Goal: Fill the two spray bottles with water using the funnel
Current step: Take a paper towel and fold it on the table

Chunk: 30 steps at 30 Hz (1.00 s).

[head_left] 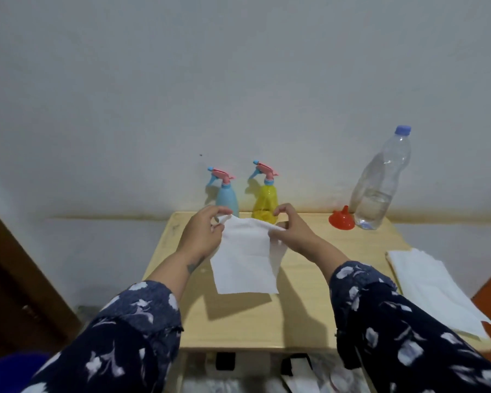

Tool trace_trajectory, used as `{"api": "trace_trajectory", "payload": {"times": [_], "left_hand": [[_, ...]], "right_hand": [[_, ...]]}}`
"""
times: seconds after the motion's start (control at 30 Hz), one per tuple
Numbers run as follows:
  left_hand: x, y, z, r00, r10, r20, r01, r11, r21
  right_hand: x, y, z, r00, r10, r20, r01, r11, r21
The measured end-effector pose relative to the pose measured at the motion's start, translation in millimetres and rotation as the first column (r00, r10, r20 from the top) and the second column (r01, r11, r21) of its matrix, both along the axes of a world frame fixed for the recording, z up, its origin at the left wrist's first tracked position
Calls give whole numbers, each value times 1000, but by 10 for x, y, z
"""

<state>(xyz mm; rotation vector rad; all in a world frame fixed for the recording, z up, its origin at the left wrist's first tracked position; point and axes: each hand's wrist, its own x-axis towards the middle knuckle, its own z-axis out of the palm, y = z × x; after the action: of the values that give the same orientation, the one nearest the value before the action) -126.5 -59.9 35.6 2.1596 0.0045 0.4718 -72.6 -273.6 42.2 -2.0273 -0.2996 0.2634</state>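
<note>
Spray bottles stand upright at the table's (238,330) far edge by the wall, blue (227,200) left of yellow (264,204). Before them, left hand (201,234) and right hand (291,229) pinch a white tissue's (245,259) top corners. Further right sit the red funnel (341,218), water bottle (380,182) and spare tissues (434,287).

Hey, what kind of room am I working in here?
Probably a room at home, not a workshop: a small light wooden table pushed against a plain painted wall, with household spray bottles and a plastic water bottle on it.
</note>
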Motion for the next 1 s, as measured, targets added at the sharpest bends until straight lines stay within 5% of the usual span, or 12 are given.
{"api": "trace_trajectory", "payload": {"times": [0.1,0.23,0.43,0.63,0.83,1.0], "left_hand": [[-50,290,-158,999,23,-29,-24,999,-35],[-40,493,-359,995,31,-90,-31,1000,-2],[145,613,-625,971,-9,-239,20,999,45],[428,708,-1011,907,-89,-413,130,989,74],[876,730,-1245,854,63,-517,201,876,439],[1260,728,-1426,821,133,-555,269,768,581]], "right_hand": [[-87,264,-33,995,-94,24,89,983,158],[-117,518,-190,982,-172,76,162,979,122],[57,583,-451,995,-94,-46,89,991,-99],[366,679,-782,999,45,11,-38,926,-376],[833,821,-1235,978,190,88,-100,793,-601],[1095,864,-1554,924,260,281,46,652,-757]]}}
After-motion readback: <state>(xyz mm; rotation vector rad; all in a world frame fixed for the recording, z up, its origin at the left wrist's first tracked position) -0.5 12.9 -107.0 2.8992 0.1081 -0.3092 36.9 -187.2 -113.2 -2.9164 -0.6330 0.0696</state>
